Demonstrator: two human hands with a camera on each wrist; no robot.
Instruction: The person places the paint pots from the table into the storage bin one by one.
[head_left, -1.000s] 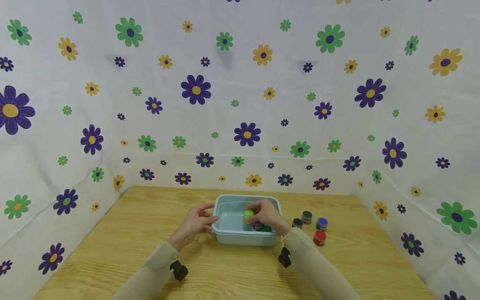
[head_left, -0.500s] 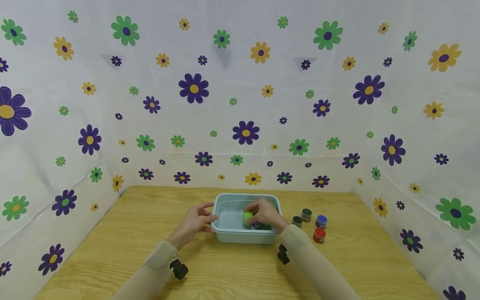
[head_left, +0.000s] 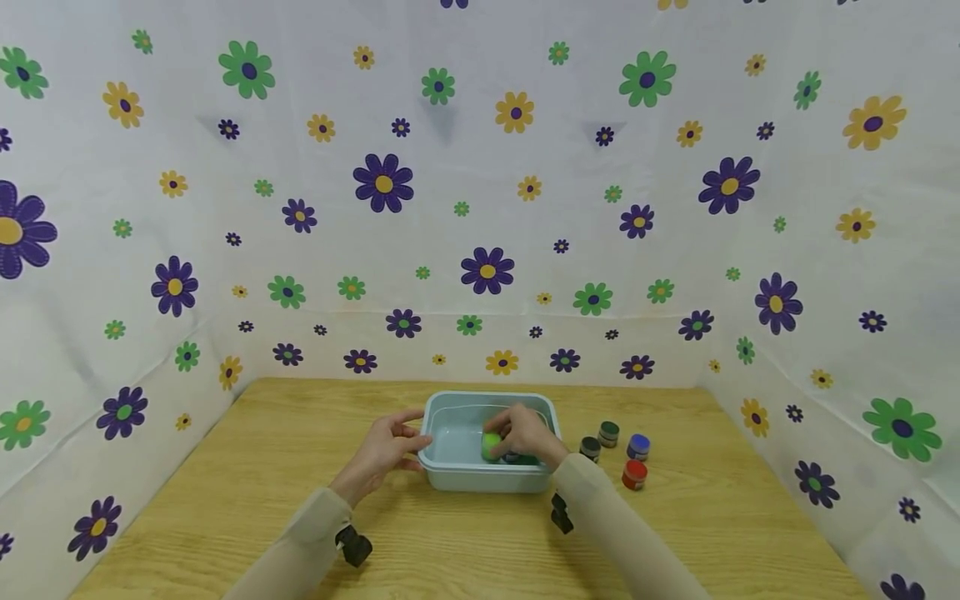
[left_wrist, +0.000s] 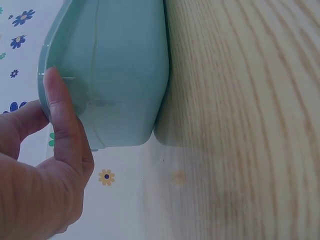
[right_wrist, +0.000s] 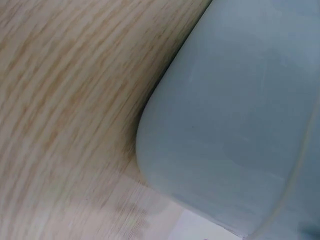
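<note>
A light blue plastic basin [head_left: 487,481] stands on the table, its wall [left_wrist: 125,65] filling much of the left wrist view. At its left end my left hand [head_left: 381,450] grips the rim between thumb and fingers. Inside the basin, my right hand [head_left: 522,431] holds a small lime-green paint jar [head_left: 490,447] near the floor. Beside that jar, a dark jar [head_left: 513,457] and a green one [head_left: 529,460] lie partly hidden under the hand. In the right wrist view only the basin's outer wall [right_wrist: 225,125] and the table show; the hand is out of sight there.
Right of the basin on the wooden table [head_left: 300,467] stand a black-lidded jar [head_left: 590,448], a dark green one [head_left: 608,433], a blue one [head_left: 638,447] and a red one [head_left: 634,475]. A flower-patterned white cloth [head_left: 435,292] encloses the back and sides.
The lime-green jar has gone slightly lower and to the left in the basin with my right hand. My left hand keeps its place on the rim. The head view has shifted a little.
</note>
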